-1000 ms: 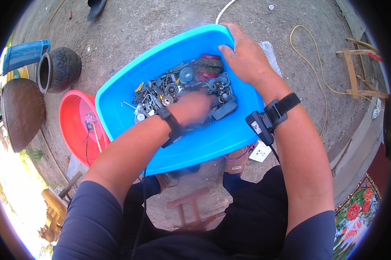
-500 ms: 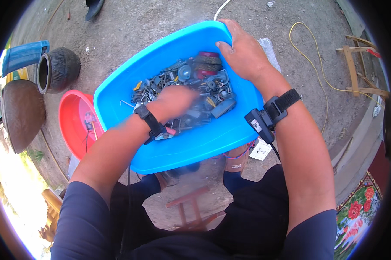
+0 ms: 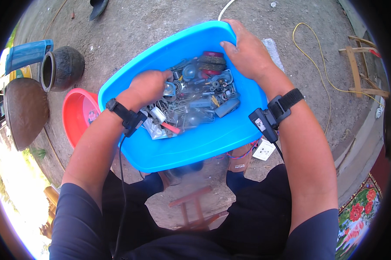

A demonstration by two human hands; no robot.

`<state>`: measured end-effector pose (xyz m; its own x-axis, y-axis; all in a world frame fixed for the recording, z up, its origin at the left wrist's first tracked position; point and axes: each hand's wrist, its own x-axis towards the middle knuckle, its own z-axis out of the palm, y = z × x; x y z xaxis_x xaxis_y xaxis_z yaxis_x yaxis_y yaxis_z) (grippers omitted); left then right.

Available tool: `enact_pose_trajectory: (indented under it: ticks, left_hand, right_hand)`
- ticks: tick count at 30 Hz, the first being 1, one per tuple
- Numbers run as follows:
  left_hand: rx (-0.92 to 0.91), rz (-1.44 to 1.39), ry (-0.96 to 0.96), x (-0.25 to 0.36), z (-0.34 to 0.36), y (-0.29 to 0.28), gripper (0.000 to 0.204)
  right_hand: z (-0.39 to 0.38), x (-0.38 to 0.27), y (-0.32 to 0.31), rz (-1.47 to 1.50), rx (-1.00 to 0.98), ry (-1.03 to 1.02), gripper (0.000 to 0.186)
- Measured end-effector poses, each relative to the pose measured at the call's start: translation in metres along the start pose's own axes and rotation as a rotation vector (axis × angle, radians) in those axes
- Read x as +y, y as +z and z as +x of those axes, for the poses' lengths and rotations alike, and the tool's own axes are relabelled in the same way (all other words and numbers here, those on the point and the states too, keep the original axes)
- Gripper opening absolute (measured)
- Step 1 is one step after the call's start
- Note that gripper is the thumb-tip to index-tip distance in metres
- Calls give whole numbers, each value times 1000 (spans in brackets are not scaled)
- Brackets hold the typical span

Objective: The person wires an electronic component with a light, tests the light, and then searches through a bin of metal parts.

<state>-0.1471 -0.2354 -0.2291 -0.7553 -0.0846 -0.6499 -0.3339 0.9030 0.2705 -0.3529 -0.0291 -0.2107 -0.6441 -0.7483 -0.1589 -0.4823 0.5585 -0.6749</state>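
A large blue plastic basin (image 3: 174,158) is tilted in front of me, holding a jumble of metal hardware (image 3: 200,95). My right hand (image 3: 252,54) is closed around its far right rim, with the thumb on the inside. Inside the basin's left part, my left hand (image 3: 148,88) is curled over the hardware; whatever its fingers hold is hidden. Beside it lie bent metal pins, a white cylindrical piece (image 3: 158,114), a red strip (image 3: 171,128) and a clear plastic bag (image 3: 154,130). Red-edged dark discs (image 3: 212,63) are stacked at the far end, and a grey block (image 3: 227,107) rests at the right.
Left of the basin stand a red basin (image 3: 74,115), a dark clay pot (image 3: 63,69) and a brown rounded vessel (image 3: 26,115). A white socket box (image 3: 264,149) sits near my foot. A yellow cord (image 3: 321,65) crosses the ground toward a wooden frame (image 3: 355,69) at right.
My left hand has moved left and away from me, from the middle of the hardware to the basin's left side, uncovering the white piece and red strip. My right hand keeps its hold.
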Motion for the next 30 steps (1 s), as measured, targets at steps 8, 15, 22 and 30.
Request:
enact_pose_trajectory:
  ticks: [8, 15, 22, 30]
  left_hand:
    - [204, 95, 129, 41, 7, 39, 21]
    - [-118, 163, 139, 81, 22, 70, 26]
    - [-33, 162, 189, 70, 19, 65, 24]
    - [-25, 179, 121, 41, -1, 36, 15]
  right_hand:
    - [-1, 4, 1, -1, 3, 7, 51]
    - [1, 5, 1, -9, 6, -11, 52]
    - [2, 4, 1, 4, 3, -20, 50]
    - [2, 3, 3, 9, 11, -20, 50]
